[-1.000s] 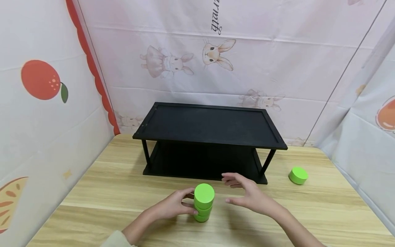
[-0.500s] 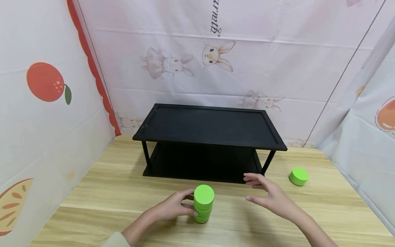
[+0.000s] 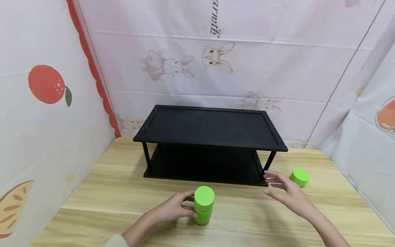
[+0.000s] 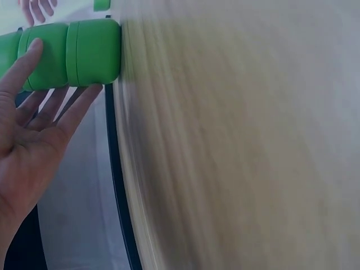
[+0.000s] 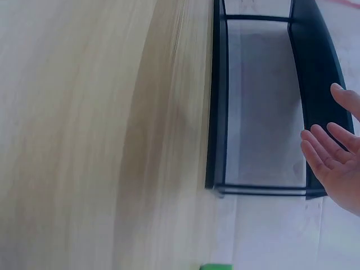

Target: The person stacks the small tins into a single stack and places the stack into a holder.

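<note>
A stack of green round blocks (image 3: 204, 202) stands upright on the table in the head view, in front of the black shelf. My left hand (image 3: 172, 207) holds it from the left, thumb on the near side and fingers behind. In the left wrist view the thumb lies across the green stack (image 4: 93, 53) and the fingertips touch its other side. My right hand (image 3: 288, 196) hovers over the table with nothing in it, fingers bent loosely and thumb apart. Just beyond it lies a single green round block (image 3: 300, 176), only a corner of which shows in the right wrist view.
A black two-tier shelf (image 3: 210, 127) stands at the back of the wooden table (image 3: 102, 192). Its front right post is close to my right fingertips. Printed cloth (image 3: 271, 75) hangs behind and at both sides.
My right hand has moved right, away from the stack and toward the single green block. My left hand and the stack have stayed in place.
</note>
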The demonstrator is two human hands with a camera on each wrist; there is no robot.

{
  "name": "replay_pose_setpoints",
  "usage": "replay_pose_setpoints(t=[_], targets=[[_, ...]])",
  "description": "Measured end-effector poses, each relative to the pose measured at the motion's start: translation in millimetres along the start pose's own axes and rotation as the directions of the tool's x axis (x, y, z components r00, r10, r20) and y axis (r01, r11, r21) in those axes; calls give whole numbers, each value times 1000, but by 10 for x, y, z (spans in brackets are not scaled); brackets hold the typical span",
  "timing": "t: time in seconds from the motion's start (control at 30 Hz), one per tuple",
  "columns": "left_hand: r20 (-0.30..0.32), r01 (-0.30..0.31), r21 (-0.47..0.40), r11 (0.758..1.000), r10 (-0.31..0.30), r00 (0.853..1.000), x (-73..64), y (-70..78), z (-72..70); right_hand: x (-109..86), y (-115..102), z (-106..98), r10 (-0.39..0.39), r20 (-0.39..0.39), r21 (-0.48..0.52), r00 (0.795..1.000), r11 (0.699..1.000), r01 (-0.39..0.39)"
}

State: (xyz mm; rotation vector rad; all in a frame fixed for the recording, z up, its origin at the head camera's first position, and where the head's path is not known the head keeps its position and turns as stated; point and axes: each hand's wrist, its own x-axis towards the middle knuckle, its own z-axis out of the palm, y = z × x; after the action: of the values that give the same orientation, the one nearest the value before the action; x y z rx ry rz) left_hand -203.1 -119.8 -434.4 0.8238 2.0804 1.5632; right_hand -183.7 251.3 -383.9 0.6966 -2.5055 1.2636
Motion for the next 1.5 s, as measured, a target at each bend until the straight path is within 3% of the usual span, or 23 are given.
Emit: replay_pose_setpoints(t=[0.37, 0.6, 0.87, 1.1, 1.3, 1.5], targets=[[7, -1, -23, 1000, 1, 1000, 8, 0, 11, -36, 192, -192, 74, -65, -37, 995, 996, -76], [9, 13, -36, 999, -13, 1000, 12, 9, 25, -36, 237, -383, 103, -141, -133, 985, 984, -122], [2, 2, -28, 1000, -2, 1000, 8, -13, 26, -53, 381, -561, 223, -216, -190, 951, 945, -265], [2, 0, -26, 1000, 0, 1000, 14, -18, 23, -72, 545, -647, 267, -250, -241, 931, 914, -327], [1, -2, -19, 1000, 2, 1000, 22, -17, 27, -94, 679, -687, 328, -289, -240, 899, 885, -400], [1, -2, -21, 1000, 2, 1000, 25, -9, 28, -109, 866, -698, 463, -298, -98, 835, 855, -510]])
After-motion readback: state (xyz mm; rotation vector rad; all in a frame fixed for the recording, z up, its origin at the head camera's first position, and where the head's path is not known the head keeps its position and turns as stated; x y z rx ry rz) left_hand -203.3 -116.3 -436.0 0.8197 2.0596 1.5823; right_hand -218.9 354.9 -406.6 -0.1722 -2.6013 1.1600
